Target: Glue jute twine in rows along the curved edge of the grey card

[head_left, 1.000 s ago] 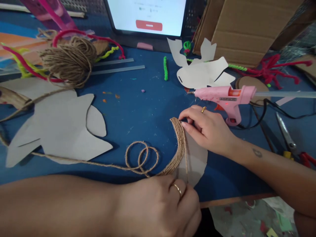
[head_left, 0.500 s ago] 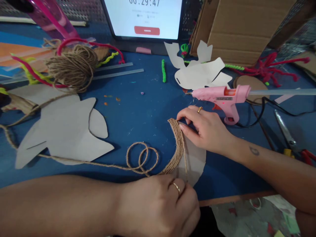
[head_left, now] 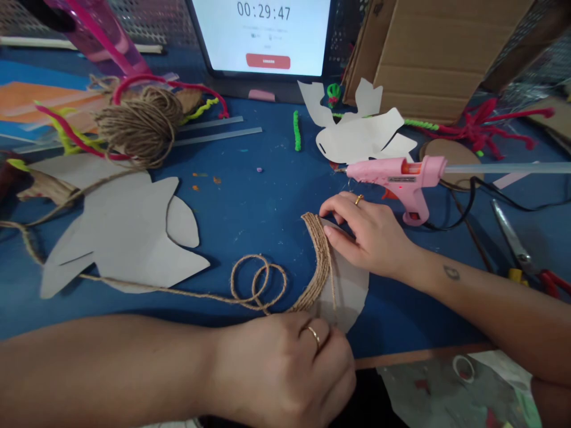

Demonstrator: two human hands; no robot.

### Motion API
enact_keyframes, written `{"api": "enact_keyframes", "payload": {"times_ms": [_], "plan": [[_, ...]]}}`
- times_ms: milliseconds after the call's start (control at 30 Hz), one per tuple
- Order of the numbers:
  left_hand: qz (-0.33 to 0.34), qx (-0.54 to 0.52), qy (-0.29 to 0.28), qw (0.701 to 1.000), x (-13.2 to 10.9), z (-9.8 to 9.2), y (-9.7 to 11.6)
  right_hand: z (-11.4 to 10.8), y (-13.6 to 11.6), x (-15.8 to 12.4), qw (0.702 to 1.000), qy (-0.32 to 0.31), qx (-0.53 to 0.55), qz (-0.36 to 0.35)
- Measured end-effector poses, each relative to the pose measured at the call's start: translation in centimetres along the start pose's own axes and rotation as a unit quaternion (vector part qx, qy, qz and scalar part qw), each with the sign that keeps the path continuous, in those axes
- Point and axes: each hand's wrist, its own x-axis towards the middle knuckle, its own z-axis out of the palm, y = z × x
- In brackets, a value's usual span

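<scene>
A curved grey card piece lies near the table's front edge, its left side covered with side-by-side rows of brown twine. My right hand pinches the top of this piece, thumb and forefinger at the twine's upper end. Closed at the lower end is my left hand, with a loose strand of twine running down to its fingers; the fingertips are hidden. Two loops of twine lie left of the piece, joined to a strand that crosses to the far left.
A pink glue gun lies beyond my right hand, its cable trailing right. Large grey cutouts and a twine ball are at left. Scissors lie right. A tablet and cardboard stand behind.
The view has shifted slightly, and the table items sit a little differently in the picture. Both hands keep nearly the same places at the card piece.
</scene>
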Motion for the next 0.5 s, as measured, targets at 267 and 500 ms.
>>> {"api": "enact_keyframes", "payload": {"times_ms": [267, 500], "plan": [[0.078, 0.11, 0.065, 0.989, 0.0, -0.8, -0.6, 0.3, 0.2, -0.1, 1.0, -0.004, -0.013, -0.007], [-0.177, -0.008, 0.046, 0.983, -1.4, -1.2, -6.8, 0.3, 0.1, -0.2, 0.999, -0.016, -0.03, 0.003]]}}
